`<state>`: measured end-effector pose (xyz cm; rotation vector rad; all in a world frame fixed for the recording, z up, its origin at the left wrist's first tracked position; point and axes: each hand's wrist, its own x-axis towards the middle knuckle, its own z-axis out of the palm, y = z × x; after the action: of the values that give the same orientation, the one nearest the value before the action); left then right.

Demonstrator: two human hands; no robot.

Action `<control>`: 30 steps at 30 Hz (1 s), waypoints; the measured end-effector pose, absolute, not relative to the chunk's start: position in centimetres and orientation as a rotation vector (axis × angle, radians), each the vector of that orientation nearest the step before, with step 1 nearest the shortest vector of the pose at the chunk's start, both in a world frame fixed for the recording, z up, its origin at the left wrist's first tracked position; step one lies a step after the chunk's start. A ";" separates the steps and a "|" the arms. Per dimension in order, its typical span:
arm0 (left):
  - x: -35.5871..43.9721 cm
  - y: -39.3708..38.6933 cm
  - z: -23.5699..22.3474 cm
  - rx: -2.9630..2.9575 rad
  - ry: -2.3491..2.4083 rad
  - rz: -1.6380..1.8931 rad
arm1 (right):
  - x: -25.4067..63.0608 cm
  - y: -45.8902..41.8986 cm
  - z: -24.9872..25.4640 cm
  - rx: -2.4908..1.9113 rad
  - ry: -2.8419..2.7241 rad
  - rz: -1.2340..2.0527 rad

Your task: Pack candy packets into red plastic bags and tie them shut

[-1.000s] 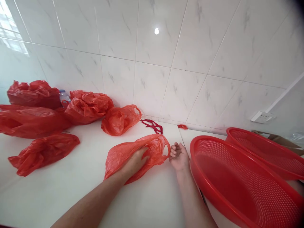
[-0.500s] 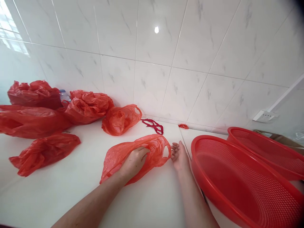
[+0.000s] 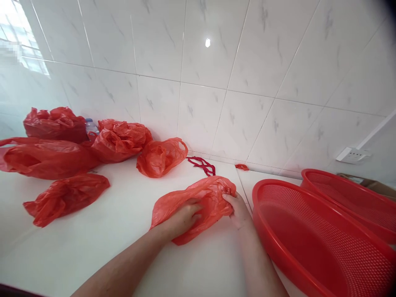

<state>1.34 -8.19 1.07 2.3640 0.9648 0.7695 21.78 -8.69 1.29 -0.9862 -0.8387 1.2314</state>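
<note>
A thin red plastic bag (image 3: 168, 206) lies on the white table in front of me, its mouth turned to the right. My left hand (image 3: 185, 216) reaches into that mouth, thumb and forefinger apart, with the other fingertips partly hidden by the film. What lies under them I cannot make out. At the right end, by the handle, my right hand (image 3: 238, 208) has its fingers and thumb closed on the bag's gathered edge.
More red bags (image 3: 122, 140) stand to the left along the tiled wall, with a plastic bottle (image 3: 91, 126) among them. A dark red strap (image 3: 202, 166) and a small red scrap (image 3: 241, 167) lie behind. Two red mesh baskets (image 3: 293, 231) stand on the right, below a socket strip (image 3: 352, 155).
My right hand has gone from beside the bag's handle to gripping that end. The bag has shifted slightly right, and my left hand's fingers have spread inside its mouth.
</note>
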 end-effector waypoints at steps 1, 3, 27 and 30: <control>1.4 -8.2 1.4 2.380 0.934 0.792 | 22.0 -8.6 1.3 -0.990 -0.810 1.215; 1.2 -8.1 2.0 2.461 0.936 0.887 | 22.3 -8.5 1.2 -1.006 -0.782 1.200; -3.8 -3.2 0.8 1.122 1.048 1.075 | 23.7 -8.1 -1.0 -0.976 -0.564 1.405; -3.7 -3.2 0.7 0.813 0.787 1.047 | 23.9 -7.9 -1.4 -0.923 -0.540 1.425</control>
<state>-3.70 -3.16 0.69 0.8127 0.7874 1.0470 23.86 -7.91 -1.38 -0.9226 -0.5402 1.4251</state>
